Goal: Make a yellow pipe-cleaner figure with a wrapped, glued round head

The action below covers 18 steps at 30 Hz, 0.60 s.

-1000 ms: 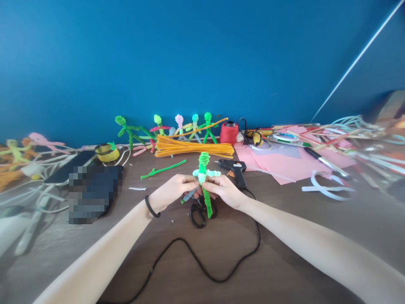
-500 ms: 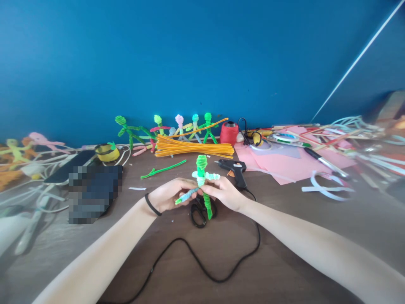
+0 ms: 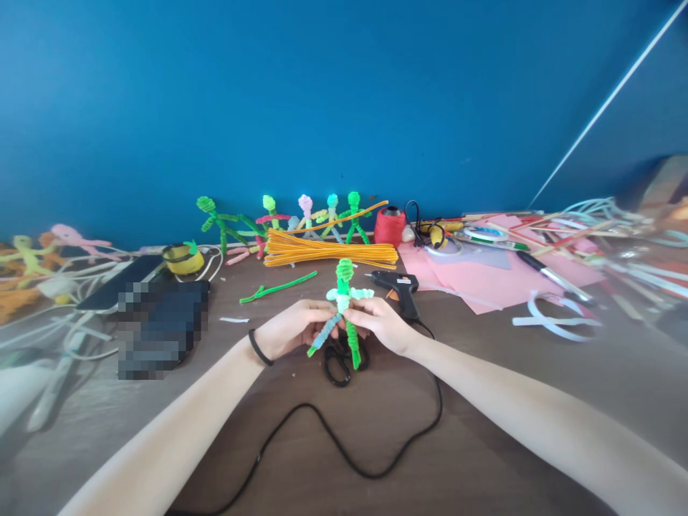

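Observation:
Upright between my hands is a pipe cleaner figure (image 3: 342, 301) with a green head, pale mint arms, one grey-blue leg and one green leg. My left hand (image 3: 302, 324) pinches it at the hip beside the grey-blue leg. On the other side, my right hand (image 3: 384, 324) grips the body near the green leg, thumb against it. Fingertips behind the figure are partly hidden. Black-handled scissors (image 3: 336, 370) lie on the table just below the figure, their blades out of sight.
A bundle of orange pipe cleaners (image 3: 330, 251) lies behind, before several finished figures (image 3: 355, 215) at the blue wall. A black glue gun (image 3: 400, 287) is at right, its cord (image 3: 370, 476) looping across the front. Pink paper (image 3: 467, 279) lies right; a phone (image 3: 121, 283) left.
The grey-blue leg has swung downward from sticking out left, so both legs now point down. The figure's head has risen slightly. Both hands keep their hold.

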{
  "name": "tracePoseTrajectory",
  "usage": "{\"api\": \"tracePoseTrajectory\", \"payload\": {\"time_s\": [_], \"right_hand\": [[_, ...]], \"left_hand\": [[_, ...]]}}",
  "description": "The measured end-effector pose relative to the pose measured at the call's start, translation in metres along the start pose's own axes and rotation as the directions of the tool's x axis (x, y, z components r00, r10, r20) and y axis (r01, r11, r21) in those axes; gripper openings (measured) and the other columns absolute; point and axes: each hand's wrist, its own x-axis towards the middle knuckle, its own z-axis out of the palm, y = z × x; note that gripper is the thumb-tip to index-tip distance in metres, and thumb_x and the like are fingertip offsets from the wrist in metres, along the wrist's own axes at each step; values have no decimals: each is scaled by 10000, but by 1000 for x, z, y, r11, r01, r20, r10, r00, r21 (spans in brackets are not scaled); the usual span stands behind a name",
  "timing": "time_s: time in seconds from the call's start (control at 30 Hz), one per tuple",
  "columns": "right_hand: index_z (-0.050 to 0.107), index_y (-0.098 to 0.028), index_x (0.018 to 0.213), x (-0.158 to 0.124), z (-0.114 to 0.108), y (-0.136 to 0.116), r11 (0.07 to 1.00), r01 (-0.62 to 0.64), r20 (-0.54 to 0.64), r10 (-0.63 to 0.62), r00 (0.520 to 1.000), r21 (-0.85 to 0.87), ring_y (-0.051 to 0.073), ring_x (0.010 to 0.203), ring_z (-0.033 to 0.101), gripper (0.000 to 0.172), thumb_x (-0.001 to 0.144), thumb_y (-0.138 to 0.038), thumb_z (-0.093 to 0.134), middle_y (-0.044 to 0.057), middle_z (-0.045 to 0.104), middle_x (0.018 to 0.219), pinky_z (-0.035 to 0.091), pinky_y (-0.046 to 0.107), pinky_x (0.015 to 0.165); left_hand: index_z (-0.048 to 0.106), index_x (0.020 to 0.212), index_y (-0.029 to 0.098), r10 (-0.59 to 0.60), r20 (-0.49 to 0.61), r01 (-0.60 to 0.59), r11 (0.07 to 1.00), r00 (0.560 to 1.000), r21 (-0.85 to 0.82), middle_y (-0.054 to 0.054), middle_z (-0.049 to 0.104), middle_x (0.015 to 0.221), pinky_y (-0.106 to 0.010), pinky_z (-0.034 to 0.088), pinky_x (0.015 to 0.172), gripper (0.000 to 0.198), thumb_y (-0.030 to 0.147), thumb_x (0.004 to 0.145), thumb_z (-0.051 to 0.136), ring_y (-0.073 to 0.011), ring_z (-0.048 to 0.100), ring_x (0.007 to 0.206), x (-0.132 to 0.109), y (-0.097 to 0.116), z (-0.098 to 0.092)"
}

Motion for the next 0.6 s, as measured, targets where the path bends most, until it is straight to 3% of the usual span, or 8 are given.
{"api": "tracePoseTrajectory", "payload": {"time_s": [0.33, 0.47, 0.6], "right_hand": [[549, -125, 669, 2, 1, 0, 999, -16, -10, 16, 1000, 29, 61, 472, 382, 273, 807, -355, 499, -16, 485, 577, 299, 210, 453], [552, -124, 681, 2, 0, 1, 1000, -21, -4, 21, 1000, 22, 60, 475, 379, 278, 807, -364, 494, -14, 488, 593, 290, 209, 450], [540, -130, 677, 2, 0, 2, 1000, -14, -6, 14, 1000, -1, 59, 472, 363, 298, 809, -391, 483, -22, 460, 583, 280, 211, 450]], "left_hand": [[576, 712, 137, 185, -9, -174, 940, 983, 293, -3, 548, 629, -217, 332, 522, 249, 377, 737, 517, -90, 461, 558, 0, -2, 2], [535, 645, 152, 256, -26, -207, 835, 966, 509, 21, 501, 590, -218, 326, 537, 230, 320, 768, 436, -90, 432, 548, -1, 2, 4], [493, 617, 169, 379, -47, -229, 650, 924, 725, 26, 491, 582, -226, 322, 551, 242, 270, 792, 359, -102, 439, 550, -3, 3, 11]]}}
